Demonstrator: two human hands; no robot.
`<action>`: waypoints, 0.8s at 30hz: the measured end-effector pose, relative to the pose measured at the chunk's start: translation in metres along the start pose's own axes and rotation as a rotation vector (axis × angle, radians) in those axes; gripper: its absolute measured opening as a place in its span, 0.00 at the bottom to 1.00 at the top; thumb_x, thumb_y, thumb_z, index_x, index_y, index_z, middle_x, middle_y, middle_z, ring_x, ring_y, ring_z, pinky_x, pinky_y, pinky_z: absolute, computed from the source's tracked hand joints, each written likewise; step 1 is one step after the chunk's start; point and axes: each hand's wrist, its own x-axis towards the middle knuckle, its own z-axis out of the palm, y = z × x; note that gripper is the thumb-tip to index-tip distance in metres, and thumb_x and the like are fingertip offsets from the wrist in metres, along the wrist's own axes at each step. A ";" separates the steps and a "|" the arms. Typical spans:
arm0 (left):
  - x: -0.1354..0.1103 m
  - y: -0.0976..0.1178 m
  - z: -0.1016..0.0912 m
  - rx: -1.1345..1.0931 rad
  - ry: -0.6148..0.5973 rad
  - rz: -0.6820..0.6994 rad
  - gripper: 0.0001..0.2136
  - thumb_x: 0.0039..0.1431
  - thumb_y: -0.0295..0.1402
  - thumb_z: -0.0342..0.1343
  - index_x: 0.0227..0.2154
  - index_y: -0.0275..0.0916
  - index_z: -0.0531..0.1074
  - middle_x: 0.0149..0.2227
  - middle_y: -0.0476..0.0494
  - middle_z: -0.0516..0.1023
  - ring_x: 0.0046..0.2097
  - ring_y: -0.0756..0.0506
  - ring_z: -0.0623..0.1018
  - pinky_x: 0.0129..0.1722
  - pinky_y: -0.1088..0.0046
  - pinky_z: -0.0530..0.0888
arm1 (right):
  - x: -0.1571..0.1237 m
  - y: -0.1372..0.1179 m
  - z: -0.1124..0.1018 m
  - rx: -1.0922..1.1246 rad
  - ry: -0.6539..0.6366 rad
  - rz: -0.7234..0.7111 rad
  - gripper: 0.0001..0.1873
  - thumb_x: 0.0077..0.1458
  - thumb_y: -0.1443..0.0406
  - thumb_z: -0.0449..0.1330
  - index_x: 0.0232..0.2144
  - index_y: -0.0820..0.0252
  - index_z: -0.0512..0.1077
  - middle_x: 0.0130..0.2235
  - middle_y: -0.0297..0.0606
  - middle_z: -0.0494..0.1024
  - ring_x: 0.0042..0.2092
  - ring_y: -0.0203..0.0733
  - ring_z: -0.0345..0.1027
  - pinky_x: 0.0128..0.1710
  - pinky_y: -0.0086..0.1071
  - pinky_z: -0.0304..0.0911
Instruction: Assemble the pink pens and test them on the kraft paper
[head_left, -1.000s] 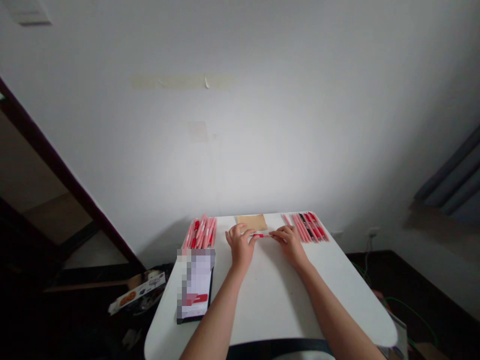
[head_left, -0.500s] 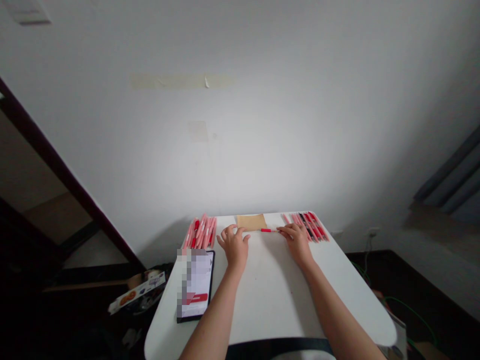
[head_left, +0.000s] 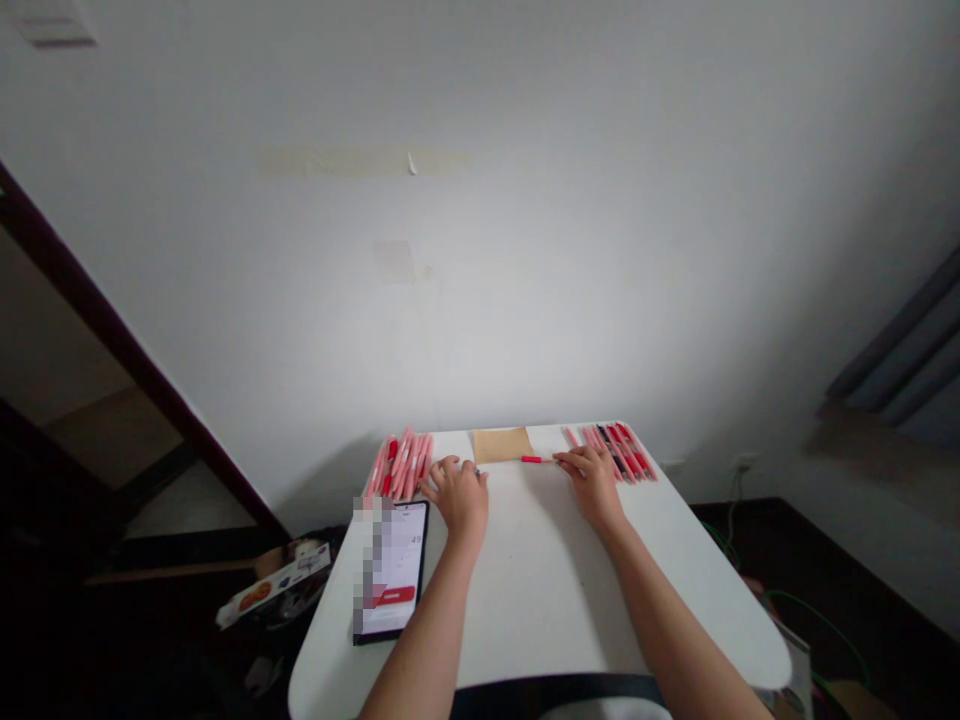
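Observation:
My right hand [head_left: 592, 478] pinches a slim pen [head_left: 532, 460] by one end, just above the white table; the pen's red part points left. My left hand [head_left: 461, 500] is curled over the table to the left of it, with a small dark tip showing between thumb and forefinger. Too little of that item shows to name it. Between and behind the hands lies a tan piece of paper or card [head_left: 502, 444]. A pile of pink and red pens [head_left: 405, 462] is left of my left hand. Several pink, red and black pens [head_left: 630, 455] lie beside my right hand.
A phone [head_left: 405, 570] with a lit screen lies on the left of the white table [head_left: 540, 620]. The table's far edge is close to a pale wall [head_left: 525, 250]. A printed box [head_left: 277, 580] is on the floor at left, green cable [head_left: 825, 625] at right.
My left hand has shifted slightly left and toward me, and a dark tip now shows at its thumb. My right hand and the pen stay nearly still. The phone screen now shows a number.

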 end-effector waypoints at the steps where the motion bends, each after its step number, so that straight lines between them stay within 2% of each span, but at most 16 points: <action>1: 0.000 0.000 0.001 0.000 0.000 -0.003 0.06 0.53 0.35 0.57 0.32 0.44 0.78 0.47 0.41 0.71 0.54 0.35 0.61 0.55 0.39 0.55 | 0.000 0.000 0.000 -0.001 0.000 -0.001 0.17 0.61 0.56 0.52 0.38 0.50 0.80 0.36 0.43 0.76 0.43 0.50 0.61 0.45 0.45 0.57; 9: 0.001 -0.001 0.002 -0.036 0.047 0.001 0.06 0.53 0.32 0.55 0.29 0.44 0.78 0.46 0.41 0.73 0.53 0.36 0.62 0.55 0.41 0.54 | 0.000 -0.002 0.000 0.009 -0.002 0.002 0.17 0.61 0.56 0.51 0.38 0.51 0.80 0.37 0.43 0.76 0.43 0.50 0.60 0.45 0.44 0.57; 16: 0.004 0.007 -0.002 -0.254 0.118 0.052 0.04 0.53 0.35 0.58 0.29 0.43 0.77 0.47 0.43 0.73 0.53 0.39 0.66 0.58 0.48 0.56 | 0.000 -0.007 -0.002 0.032 -0.025 -0.001 0.17 0.62 0.56 0.51 0.38 0.51 0.79 0.36 0.43 0.76 0.41 0.49 0.60 0.43 0.44 0.57; 24: 0.005 0.009 0.011 -0.438 0.109 0.015 0.06 0.53 0.37 0.58 0.26 0.42 0.75 0.47 0.42 0.73 0.53 0.40 0.68 0.56 0.51 0.60 | -0.001 -0.006 0.000 0.039 -0.046 -0.014 0.16 0.62 0.56 0.52 0.38 0.51 0.79 0.37 0.42 0.76 0.43 0.48 0.61 0.44 0.42 0.58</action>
